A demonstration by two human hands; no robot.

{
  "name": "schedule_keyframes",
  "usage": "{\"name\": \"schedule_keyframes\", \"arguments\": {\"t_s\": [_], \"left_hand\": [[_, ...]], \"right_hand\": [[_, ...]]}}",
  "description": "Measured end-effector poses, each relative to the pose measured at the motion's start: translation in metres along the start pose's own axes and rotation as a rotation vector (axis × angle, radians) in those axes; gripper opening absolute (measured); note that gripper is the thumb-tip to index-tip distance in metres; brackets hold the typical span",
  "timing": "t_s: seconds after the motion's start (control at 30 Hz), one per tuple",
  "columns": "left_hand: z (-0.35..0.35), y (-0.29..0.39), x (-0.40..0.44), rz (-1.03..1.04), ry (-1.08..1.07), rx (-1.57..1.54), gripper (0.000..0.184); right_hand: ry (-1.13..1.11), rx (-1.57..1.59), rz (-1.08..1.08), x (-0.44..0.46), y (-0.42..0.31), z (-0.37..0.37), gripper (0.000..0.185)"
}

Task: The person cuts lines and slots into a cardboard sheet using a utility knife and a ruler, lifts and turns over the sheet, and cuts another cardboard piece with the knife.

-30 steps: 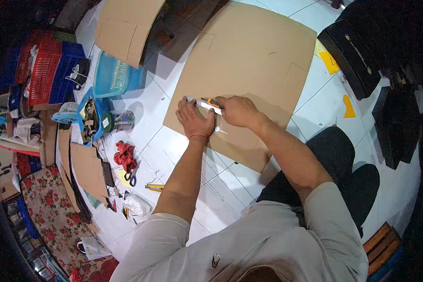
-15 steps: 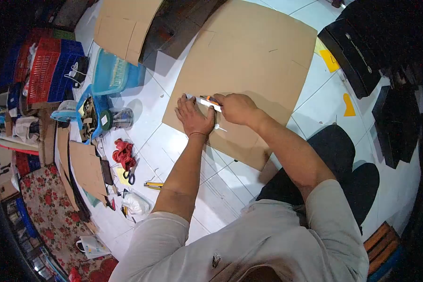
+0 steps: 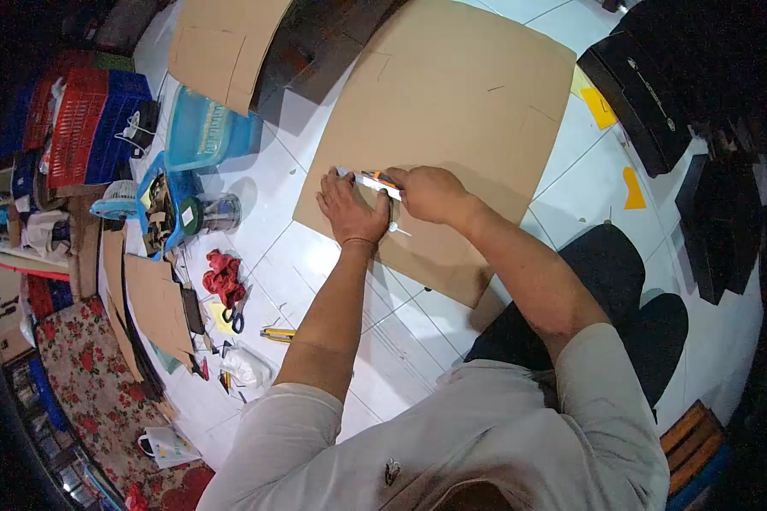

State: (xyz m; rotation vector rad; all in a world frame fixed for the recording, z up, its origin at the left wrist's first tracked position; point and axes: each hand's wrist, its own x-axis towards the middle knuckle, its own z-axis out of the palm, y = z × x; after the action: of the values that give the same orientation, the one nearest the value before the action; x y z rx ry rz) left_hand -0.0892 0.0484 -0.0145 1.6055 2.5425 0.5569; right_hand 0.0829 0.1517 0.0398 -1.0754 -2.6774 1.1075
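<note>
A large cardboard sheet (image 3: pixel 460 94) lies flat on the floor in front of me. My left hand (image 3: pixel 349 209) rests on its near left part with fingers spread, pressing down a short, shiny straight strip, which looks like a ruler (image 3: pixel 369 181). My right hand (image 3: pixel 435 195) is closed around an orange utility knife (image 3: pixel 385 179), held against the strip's right part; the blade is too small to make out. Just below the hands, a small white piece with a thin stem (image 3: pixel 399 229) lies on the cardboard. A few short dark marks show farther up the sheet.
To the left are a light-blue basin (image 3: pixel 198 128), a blue container of scraps (image 3: pixel 164 213), a clear jar (image 3: pixel 220 213), a red cloth (image 3: pixel 222 274), scissors (image 3: pixel 238 319) and a yellow cutter (image 3: pixel 278 335). Yellow pieces (image 3: pixel 633 189) and a black case (image 3: pixel 635 102) lie right.
</note>
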Motion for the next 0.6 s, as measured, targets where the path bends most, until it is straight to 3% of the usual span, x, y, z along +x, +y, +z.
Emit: {"name": "schedule_keyframes", "arguments": {"t_s": [0.2,0.27,0.5,0.6], "left_hand": [[0.001,-0.005,-0.001,0.043,-0.025,0.038,0.079],[-0.004,0.0,0.0,0.045,-0.062,0.071,0.08],[-0.001,-0.001,0.0,0.052,-0.035,0.073,0.077],[-0.004,0.003,0.001,0.033,-0.05,0.065,0.076]], "right_hand": [[-0.133,-0.048,0.022,0.024,-0.006,-0.029,0.043],[-0.278,-0.144,0.036,0.046,0.003,-0.026,0.045],[-0.35,-0.233,0.019,0.056,-0.005,-0.04,0.036],[-0.258,-0.154,0.003,0.048,-0.003,-0.037,0.036]]}}
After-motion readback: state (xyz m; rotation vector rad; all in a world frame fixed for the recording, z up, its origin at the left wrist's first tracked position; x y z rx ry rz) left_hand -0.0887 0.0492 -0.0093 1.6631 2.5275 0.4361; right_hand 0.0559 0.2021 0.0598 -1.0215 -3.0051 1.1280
